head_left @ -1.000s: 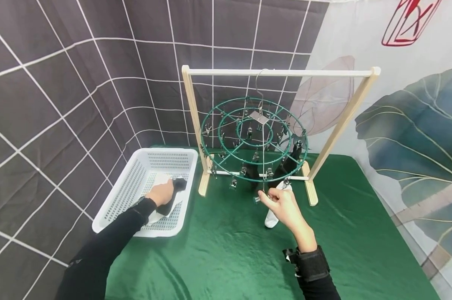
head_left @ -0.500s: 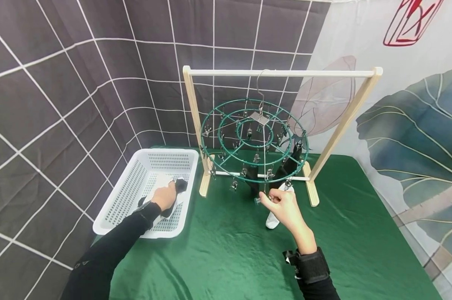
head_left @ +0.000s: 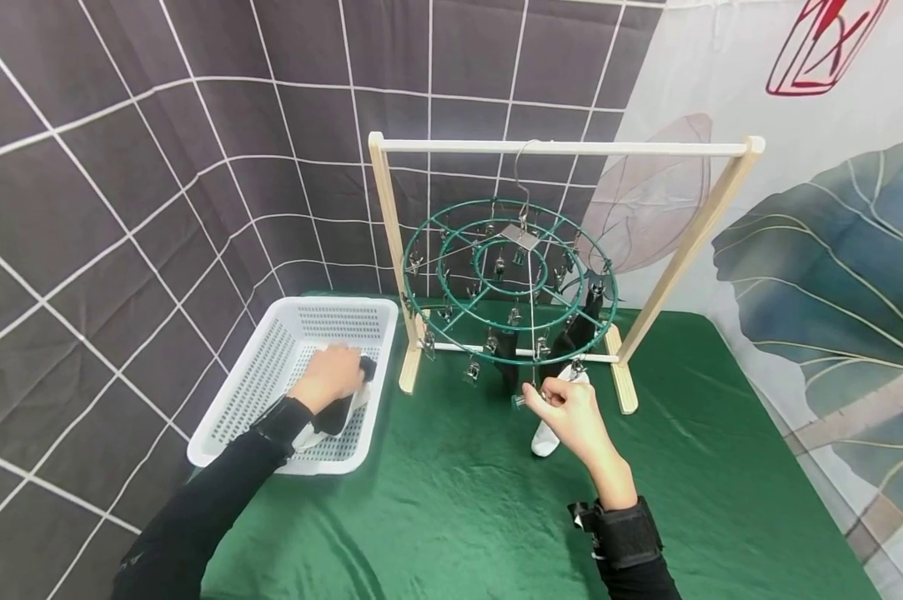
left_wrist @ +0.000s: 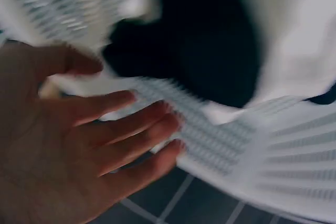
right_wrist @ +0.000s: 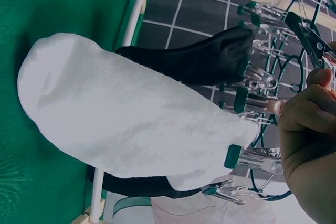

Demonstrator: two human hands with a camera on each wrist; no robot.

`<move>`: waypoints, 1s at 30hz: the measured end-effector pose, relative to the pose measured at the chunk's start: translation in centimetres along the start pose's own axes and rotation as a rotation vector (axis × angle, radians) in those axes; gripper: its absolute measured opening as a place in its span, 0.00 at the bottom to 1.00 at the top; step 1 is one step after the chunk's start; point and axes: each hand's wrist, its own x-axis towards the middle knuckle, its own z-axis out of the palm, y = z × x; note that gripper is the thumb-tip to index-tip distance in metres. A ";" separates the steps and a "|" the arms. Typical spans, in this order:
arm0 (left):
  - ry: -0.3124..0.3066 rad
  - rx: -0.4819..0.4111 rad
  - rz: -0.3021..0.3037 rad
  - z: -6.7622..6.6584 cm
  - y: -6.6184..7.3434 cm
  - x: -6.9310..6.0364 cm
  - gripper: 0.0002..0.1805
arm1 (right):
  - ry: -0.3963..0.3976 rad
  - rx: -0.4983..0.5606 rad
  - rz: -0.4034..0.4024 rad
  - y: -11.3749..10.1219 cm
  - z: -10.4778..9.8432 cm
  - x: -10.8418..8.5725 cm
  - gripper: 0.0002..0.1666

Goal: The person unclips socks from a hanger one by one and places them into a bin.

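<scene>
My left hand (head_left: 329, 377) is inside the white plastic basket (head_left: 229, 392), over black and white socks. In the left wrist view its fingers are spread and fairly straight, just beside a dark sock (left_wrist: 210, 40), with nothing gripped. My right hand (head_left: 571, 417) pinches a metal clip with green tips (right_wrist: 307, 38) on the near rim of a round green clip hanger (head_left: 459, 312). Beside it a white sock (right_wrist: 121, 114) hangs from clips, partly behind the hand in the head view. Black socks, one of them a black sock (right_wrist: 205, 56) behind the white one, hang there too.
The hanger hooks over the white bar of a wooden rack (head_left: 496, 147), whose feet stand on a green cloth (head_left: 451, 517). Several bare clips dangle from its rings. A grey grid curtain (head_left: 158, 250) borders the left and back.
My left hand has shifted slightly farther from me within the basket, over the dark sock. The right hand keeps its pinch on the clip almost unmoved.
</scene>
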 end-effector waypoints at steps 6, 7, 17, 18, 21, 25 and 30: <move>0.902 -0.153 0.502 -2.6 5.3 0.6 0.11 | -0.005 -0.010 0.035 0.0 -0.2 -0.2 0.28; 1.000 -0.180 0.616 -2.9 6.3 0.5 0.11 | -0.004 -0.013 0.036 0.0 -0.2 -0.2 0.28; 0.833 -0.081 0.949 -4.0 14.2 -0.6 0.15 | 0.008 -0.004 0.037 -0.2 -0.3 -0.3 0.28; 0.811 -0.071 0.916 -3.9 14.5 -0.6 0.15 | 0.003 -0.004 0.041 -0.1 -0.4 -0.3 0.28; 0.785 -0.065 0.849 -3.7 14.9 -0.5 0.12 | -0.031 0.029 0.085 0.0 -0.4 -0.7 0.23; 0.798 -0.085 0.831 -3.5 14.9 -0.5 0.09 | -0.086 0.115 0.185 0.6 0.0 -0.8 0.25; 0.808 -0.108 0.830 -3.7 14.9 -0.6 0.11 | -0.084 -0.026 0.267 1.8 1.1 1.2 0.15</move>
